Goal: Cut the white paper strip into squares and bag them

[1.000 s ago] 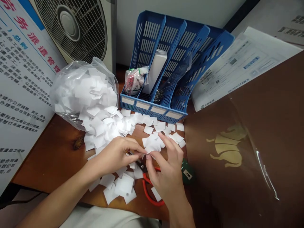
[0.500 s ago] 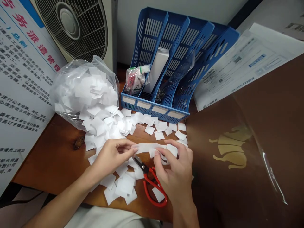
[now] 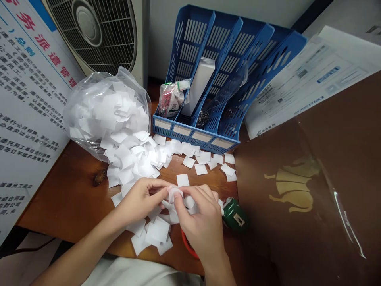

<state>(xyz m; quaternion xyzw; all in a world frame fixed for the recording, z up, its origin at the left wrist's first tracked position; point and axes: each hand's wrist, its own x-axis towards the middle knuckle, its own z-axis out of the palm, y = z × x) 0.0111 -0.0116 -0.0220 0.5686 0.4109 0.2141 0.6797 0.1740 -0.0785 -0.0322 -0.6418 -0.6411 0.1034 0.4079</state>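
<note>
Both hands meet over the wooden table. My left hand (image 3: 145, 200) pinches a small white paper piece (image 3: 175, 194) between thumb and fingers. From the other side, my right hand (image 3: 201, 216) grips the same piece with its thumb and forefinger. More white paper (image 3: 189, 202) shows under the right fingers, partly hidden. Just beyond the hands lies a single white paper square (image 3: 182, 180). Red-handled scissors (image 3: 188, 244) lie under my right hand, mostly covered. Several loose paper squares (image 3: 157, 231) are scattered below the left hand.
A clear plastic bag (image 3: 89, 87) spills white squares (image 3: 127, 161) across the table at left. Behind stand a blue file rack (image 3: 196, 135) and a fan (image 3: 98, 31). A green rounded object (image 3: 235, 214) sits right of my hand, beside a brown panel (image 3: 297, 238).
My right hand has moved left to meet the left hand; the stretched paper strip is now gathered between them. A square now lies beyond the hands, and the green object has come into view.
</note>
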